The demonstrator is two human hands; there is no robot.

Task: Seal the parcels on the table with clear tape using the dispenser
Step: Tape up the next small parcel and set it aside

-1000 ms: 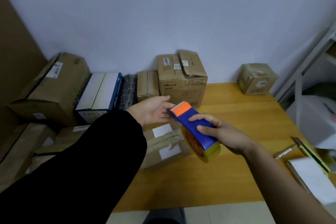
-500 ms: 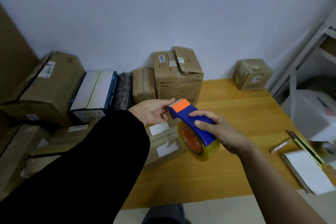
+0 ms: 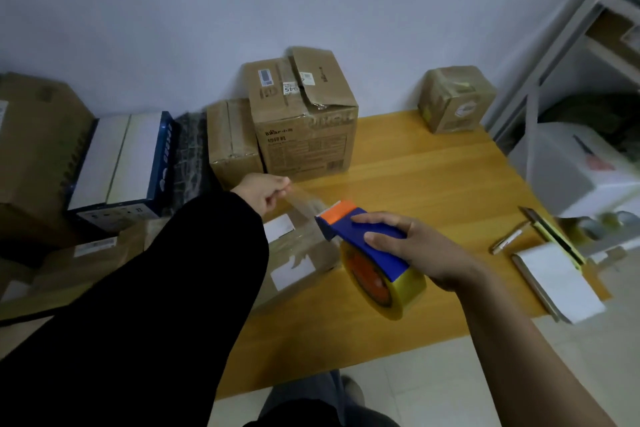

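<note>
My right hand [image 3: 417, 248] grips a blue tape dispenser [image 3: 360, 237] with an orange front edge and a yellowish roll of clear tape [image 3: 388, 282], held above the wooden table [image 3: 433, 177]. My left hand [image 3: 265, 192], in a black sleeve, pinches the free end of the tape. A clear strip [image 3: 306, 201] stretches between my left fingers and the dispenser's front. Under the strip lies a flat brown parcel [image 3: 298, 253] with white labels, partly hidden by my left arm.
Brown cartons stand at the back: a tall one [image 3: 304, 125], a narrow one [image 3: 230, 139], a small one [image 3: 455, 99] at the right. A blue-and-white box [image 3: 124, 163] and more cartons sit left. Pen [image 3: 509, 239], white pad [image 3: 557, 282], shelving [image 3: 568, 55] lie right.
My left hand has pulled the tape end away from the dispenser to the left, and a clear strip now spans the gap. The dispenser has shifted slightly right and down.
</note>
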